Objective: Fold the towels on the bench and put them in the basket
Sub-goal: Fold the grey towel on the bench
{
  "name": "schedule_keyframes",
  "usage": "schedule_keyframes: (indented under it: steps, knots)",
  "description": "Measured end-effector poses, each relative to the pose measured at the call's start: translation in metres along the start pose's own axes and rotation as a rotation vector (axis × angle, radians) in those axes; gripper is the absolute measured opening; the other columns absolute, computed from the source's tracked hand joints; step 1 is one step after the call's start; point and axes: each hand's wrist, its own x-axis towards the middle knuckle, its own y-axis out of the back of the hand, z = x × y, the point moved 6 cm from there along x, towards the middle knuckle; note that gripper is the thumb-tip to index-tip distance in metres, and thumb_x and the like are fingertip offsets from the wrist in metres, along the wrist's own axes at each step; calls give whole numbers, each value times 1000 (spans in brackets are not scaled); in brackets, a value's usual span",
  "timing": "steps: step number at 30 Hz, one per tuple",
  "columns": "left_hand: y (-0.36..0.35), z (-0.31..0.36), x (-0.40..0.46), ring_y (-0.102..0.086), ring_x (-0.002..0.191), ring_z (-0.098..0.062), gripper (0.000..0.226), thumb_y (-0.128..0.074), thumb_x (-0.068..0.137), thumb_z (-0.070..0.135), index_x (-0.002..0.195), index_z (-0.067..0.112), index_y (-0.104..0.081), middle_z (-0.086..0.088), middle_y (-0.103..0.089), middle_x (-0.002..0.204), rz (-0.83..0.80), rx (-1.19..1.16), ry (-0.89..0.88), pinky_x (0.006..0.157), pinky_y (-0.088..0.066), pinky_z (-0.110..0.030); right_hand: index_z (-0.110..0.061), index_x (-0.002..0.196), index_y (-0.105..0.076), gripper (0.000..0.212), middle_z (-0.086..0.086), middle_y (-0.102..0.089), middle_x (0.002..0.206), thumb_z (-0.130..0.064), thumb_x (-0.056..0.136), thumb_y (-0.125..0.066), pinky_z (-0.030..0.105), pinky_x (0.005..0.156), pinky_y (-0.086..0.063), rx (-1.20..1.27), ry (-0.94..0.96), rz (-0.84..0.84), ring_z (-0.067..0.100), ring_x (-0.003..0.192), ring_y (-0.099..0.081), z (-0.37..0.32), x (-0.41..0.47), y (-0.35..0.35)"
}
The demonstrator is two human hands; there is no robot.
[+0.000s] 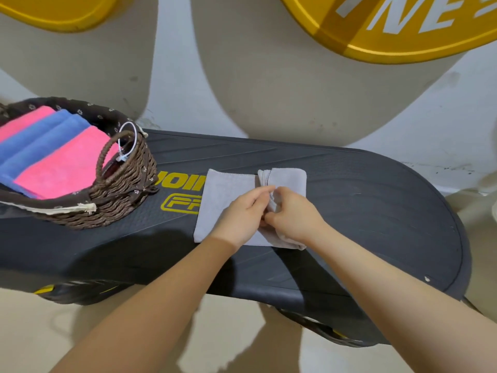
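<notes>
A grey towel (223, 195) lies partly folded on the dark bench (363, 211), its right part doubled over into a thick fold. My left hand (242, 214) and my right hand (293, 211) meet over the towel's middle, and both pinch the folded edge between fingers and thumb. At the bench's left end stands a brown wicker basket (126, 184). It holds folded pink towels (67, 168) and a blue towel (40, 141).
The bench bears yellow lettering (177, 203) beside the towel. Behind it is a pale wall (269, 90) with large yellow signs (403, 36) mounted up high. A beige floor (228, 332) lies below the bench's near edge.
</notes>
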Motion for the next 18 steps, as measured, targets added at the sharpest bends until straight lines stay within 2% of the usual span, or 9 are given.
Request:
schedule_keyframes:
  steps: [3,6,8,10,11,13,15,17,18]
  knots:
    - [2,-1,-1,-60,90,-14,29,-40,94,33,113,34,-62,-2,-68,101,-36,14,49,97,-48,-43,-10,112,-49,37,1,-57,87,-31,84,-58,26,63,-38,-4,38,-78,19,78,-53,-4,2,-5]
    - [5,2,-1,-66,90,-17,23,-41,86,38,86,39,-65,5,-69,93,0,52,88,91,-51,-45,-8,90,-57,20,4,-60,71,-25,89,-46,27,58,-42,146,3,-147,17,62,-55,-3,4,1]
    - [7,0,0,-66,82,-17,20,-43,85,35,79,35,-62,9,-66,83,34,94,98,85,-54,-46,-6,80,-59,26,7,-60,77,-20,90,-39,32,67,-44,87,19,-18,25,75,-56,2,10,12]
    - [8,-1,0,-63,85,-16,10,-49,85,31,81,32,-59,9,-64,90,69,193,77,84,-54,-44,-7,96,-63,28,9,-60,100,-23,92,-40,35,81,-43,-142,97,206,31,103,-52,5,17,20]
    - [10,1,0,-61,91,-16,5,-53,85,30,87,30,-57,8,-63,100,90,262,59,87,-52,-41,-9,109,-60,33,10,-56,116,-29,93,-41,36,89,-40,-227,141,253,31,116,-46,6,18,17]
    - [13,2,-1,-56,100,-17,19,-57,85,25,104,24,-58,3,-56,118,112,403,28,91,-48,-35,-12,134,-44,61,10,-37,145,-49,87,-31,39,106,-28,-322,215,210,30,136,-28,7,17,2]
    - [19,4,-3,-54,105,-20,33,-55,86,20,119,16,-55,-2,-51,126,118,514,14,95,-45,-36,-15,147,-22,89,8,-13,158,-65,75,-8,42,115,-12,-373,210,131,27,145,-8,11,18,-14]
    - [32,7,-8,-48,118,-23,39,-49,88,14,128,12,-49,-6,-45,133,169,586,16,101,-40,-38,-20,150,-6,97,4,2,159,-72,69,1,44,117,-2,-446,171,89,25,146,5,17,21,-25]
    - [42,8,-13,-43,122,-24,41,-46,89,11,130,12,-46,-6,-44,135,221,621,30,102,-38,-38,-22,150,-2,93,3,6,159,-74,74,-4,44,117,0,-469,159,83,25,146,8,18,22,-27]
